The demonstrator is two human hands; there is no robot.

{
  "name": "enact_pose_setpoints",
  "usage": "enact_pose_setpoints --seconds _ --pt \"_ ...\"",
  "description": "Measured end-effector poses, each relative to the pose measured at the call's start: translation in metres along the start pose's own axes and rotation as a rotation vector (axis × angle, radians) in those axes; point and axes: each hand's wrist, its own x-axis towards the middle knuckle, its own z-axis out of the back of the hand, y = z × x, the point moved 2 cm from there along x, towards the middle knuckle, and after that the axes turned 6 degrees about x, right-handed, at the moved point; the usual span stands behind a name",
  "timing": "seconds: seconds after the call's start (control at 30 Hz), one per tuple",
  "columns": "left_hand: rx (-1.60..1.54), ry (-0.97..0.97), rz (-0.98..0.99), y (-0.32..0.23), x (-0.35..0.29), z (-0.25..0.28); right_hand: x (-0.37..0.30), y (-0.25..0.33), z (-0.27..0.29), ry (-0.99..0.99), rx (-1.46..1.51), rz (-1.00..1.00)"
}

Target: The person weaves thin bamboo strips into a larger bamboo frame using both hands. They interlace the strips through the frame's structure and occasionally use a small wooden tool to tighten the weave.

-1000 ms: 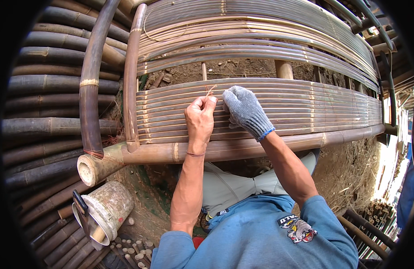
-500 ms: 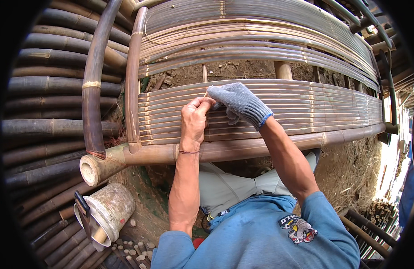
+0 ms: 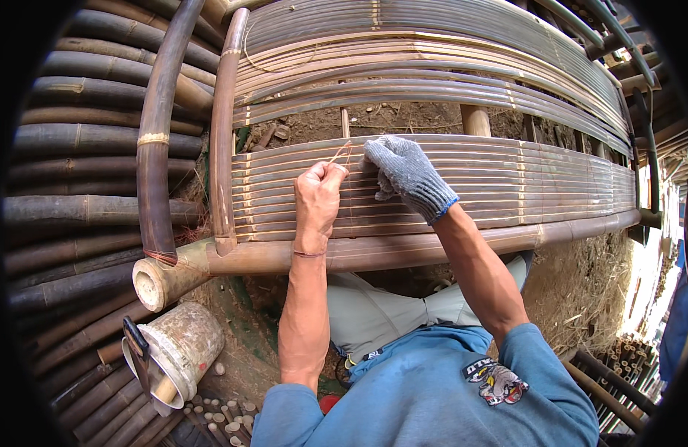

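My bare left hand [image 3: 319, 195] pinches a thin reddish-brown strand [image 3: 341, 153], whose loop stands up past the fingertips. It hovers over the near panel of split bamboo slats [image 3: 478, 175]. My right hand [image 3: 408, 173], in a grey knitted glove with a blue cuff, is a little to the right with its fingers curled together. Whether anything lies between those gloved fingers is too small to make out. Below both hands runs the thick bamboo front rail [image 3: 411, 250] of the frame.
More slats [image 3: 433, 46] lie farther back, beyond a gap showing soil. Bamboo poles [image 3: 98, 141] are stacked at the left, beside an upright bamboo post [image 3: 154, 134]. A tipped white bucket [image 3: 184, 346] at lower left holds a black-handled tool [image 3: 135, 339].
My hands have moved apart: the left has shifted slightly left and down, the right slightly to the right. The strand's loop now shows between them.
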Motion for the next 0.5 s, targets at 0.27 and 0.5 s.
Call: enact_pose_setpoints --seconds 0.27,0.5 --pt "-0.034 0.045 -0.025 0.012 -0.002 -0.008 0.008 -0.046 -0.023 0.222 0.813 -0.029" --pt "0.821 -0.031 -0.295 -0.02 -0.001 0.03 -0.005 -0.004 -0.014 0.383 0.46 -0.22"
